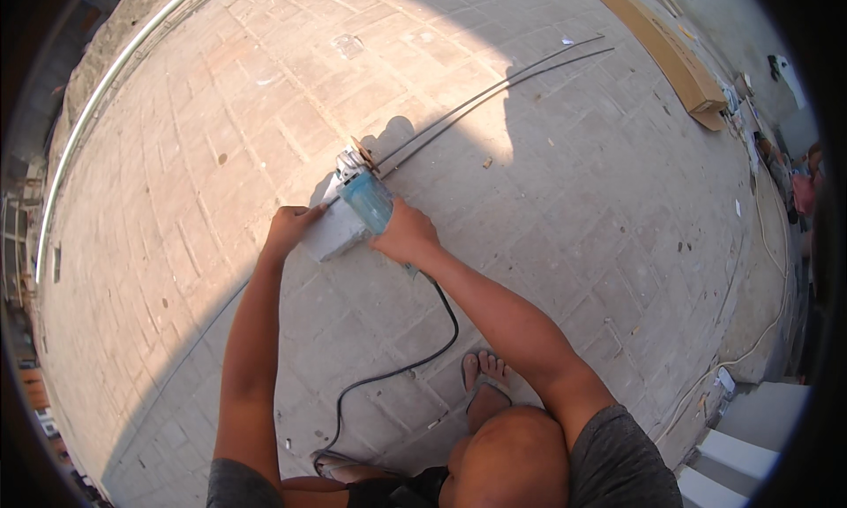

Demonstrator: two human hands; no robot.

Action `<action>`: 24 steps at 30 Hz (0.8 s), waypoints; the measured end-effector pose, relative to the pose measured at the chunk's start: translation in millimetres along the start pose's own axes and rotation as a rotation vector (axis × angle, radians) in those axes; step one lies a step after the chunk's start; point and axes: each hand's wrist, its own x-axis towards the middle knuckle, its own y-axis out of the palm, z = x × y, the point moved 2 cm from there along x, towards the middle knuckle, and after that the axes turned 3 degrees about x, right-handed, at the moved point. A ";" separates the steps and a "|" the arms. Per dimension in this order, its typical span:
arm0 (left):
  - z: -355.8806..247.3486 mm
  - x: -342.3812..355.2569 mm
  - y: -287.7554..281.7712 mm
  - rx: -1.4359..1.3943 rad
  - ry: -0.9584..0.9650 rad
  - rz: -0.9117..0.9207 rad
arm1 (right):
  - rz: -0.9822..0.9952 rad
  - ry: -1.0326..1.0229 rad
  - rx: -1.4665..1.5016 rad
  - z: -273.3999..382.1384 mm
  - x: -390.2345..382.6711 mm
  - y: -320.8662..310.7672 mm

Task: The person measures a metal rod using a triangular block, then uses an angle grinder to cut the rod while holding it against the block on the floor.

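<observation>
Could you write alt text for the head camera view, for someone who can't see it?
A person's right hand grips a blue angle grinder by a pale block, with the left hand at the block's left side. Long thin rods stretch toward the upper right over partly sunlit paving; a dark cord trails from the grinder toward the person's feet.

Sunlight is striking the paving (265, 76) beyond and left of the angle grinder (366, 201); shade is covering its right side. Lens distortion is bending the pipe (86, 115) far left of it.
</observation>
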 end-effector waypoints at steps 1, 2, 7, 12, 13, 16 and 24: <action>0.3 0.4 0.9 -0.014 0.041 -0.023 | 0.003 0.002 0.002 0.4 0.2 0.0; 1.0 0.9 1.4 -0.027 0.081 -0.046 | 0.004 0.018 -0.009 0.3 0.4 0.0; 7.1 4.0 4.3 -0.031 0.089 -0.048 | 0.013 0.014 -0.012 1.3 1.6 -0.1; 8.4 5.1 5.5 -0.026 0.078 -0.068 | 0.028 0.027 -0.019 1.5 2.7 -0.2; 8.6 5.4 5.5 -0.020 0.083 -0.068 | 0.032 0.030 -0.020 1.4 2.8 0.0; 9.3 7.2 5.6 -0.020 0.094 -0.068 | 0.034 0.030 -0.014 0.5 3.3 0.2; 9.6 7.8 5.7 -0.028 0.085 -0.065 | 0.020 0.013 -0.010 -0.2 2.8 2.6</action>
